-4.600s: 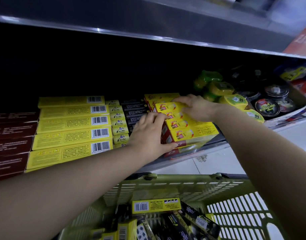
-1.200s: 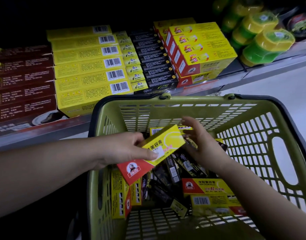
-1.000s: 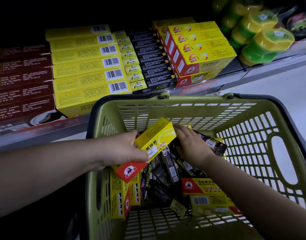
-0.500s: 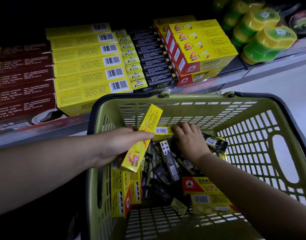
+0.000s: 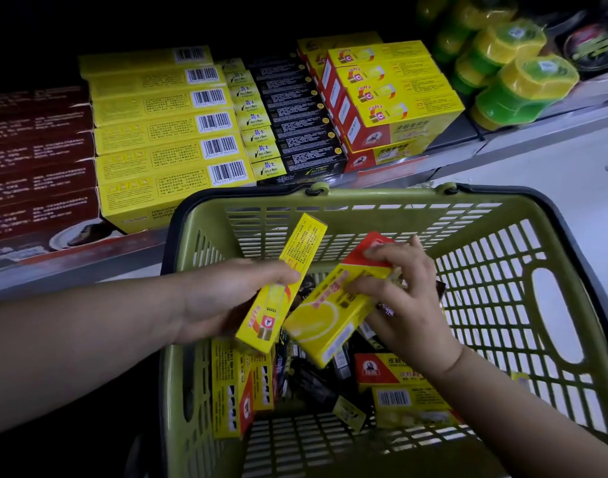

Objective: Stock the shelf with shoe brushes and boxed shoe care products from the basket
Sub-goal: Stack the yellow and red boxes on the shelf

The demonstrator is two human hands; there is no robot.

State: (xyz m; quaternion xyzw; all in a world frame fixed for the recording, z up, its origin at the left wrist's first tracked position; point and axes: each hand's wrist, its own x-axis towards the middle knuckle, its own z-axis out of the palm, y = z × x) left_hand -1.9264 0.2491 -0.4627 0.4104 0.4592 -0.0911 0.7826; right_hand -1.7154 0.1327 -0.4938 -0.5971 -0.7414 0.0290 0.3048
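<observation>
Over basket (image 5: pixel 364 199), both grips (image 5: pixel 223 298) (image 5: pixel 411 305) around boxes (image 5: pixel 304 243) (image 5: pixel 325 320)

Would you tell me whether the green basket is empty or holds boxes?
Not empty: yellow-and-red boxes and dark packs lie in the basket.

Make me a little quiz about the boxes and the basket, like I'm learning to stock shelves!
1. True or false: the left hand holds a slim yellow box above the green basket.
2. What does the right hand grip? A) a shoe brush B) a yellow-and-red box C) nothing
3. Fill the gap: on the shelf, the round green-and-yellow tubs sit to the ____ of the stacked boxes.

Key: 1 true; 2 B; 3 right.
</observation>
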